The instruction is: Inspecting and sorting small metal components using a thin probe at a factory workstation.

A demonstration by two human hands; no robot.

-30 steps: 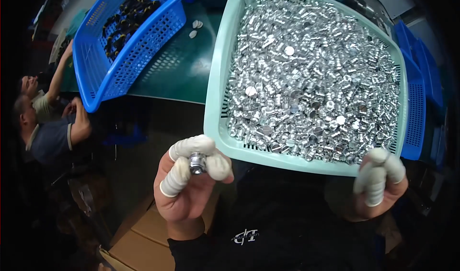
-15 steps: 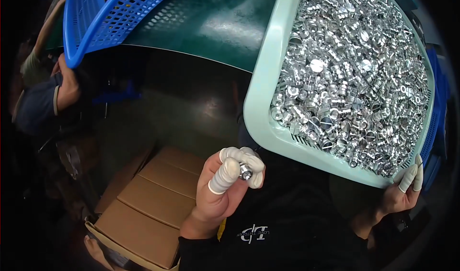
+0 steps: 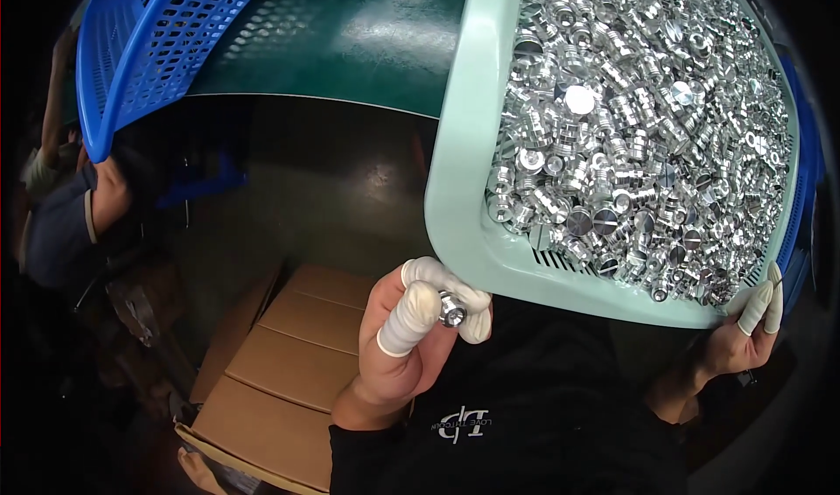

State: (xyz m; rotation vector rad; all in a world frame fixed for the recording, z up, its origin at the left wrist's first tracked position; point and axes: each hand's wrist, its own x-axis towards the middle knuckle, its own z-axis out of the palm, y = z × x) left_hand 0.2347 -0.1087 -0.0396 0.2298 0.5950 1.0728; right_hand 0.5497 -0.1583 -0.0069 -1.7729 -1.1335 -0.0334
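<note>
My left hand (image 3: 411, 324), with white finger cots on its fingers and thumb, pinches a small shiny cylindrical metal part (image 3: 451, 315). The part's round end with a hole in it faces up. This hand is just below the near left corner of a pale green plastic basket (image 3: 455, 180), which is heaped with similar silvery metal parts (image 3: 630, 145). At the basket's near right corner is my right hand (image 3: 744, 333), its cot-covered fingers pressed together. A thin dark tip seems to stick out of them; what it belongs to is too small to make out.
A blue perforated basket (image 3: 188, 49) stands on the green tabletop (image 3: 350, 66) at far left. Blue plastic (image 3: 801, 171) shows beyond the green basket's right side. Below left is a brown cardboard box (image 3: 280, 381). Another person's arm (image 3: 109, 198) is by the blue basket.
The view has shifted a little, so both baskets appear further left. The metal part stays pinched in my left hand, now closer to the green basket's rim. My right hand keeps its closed pose.
</note>
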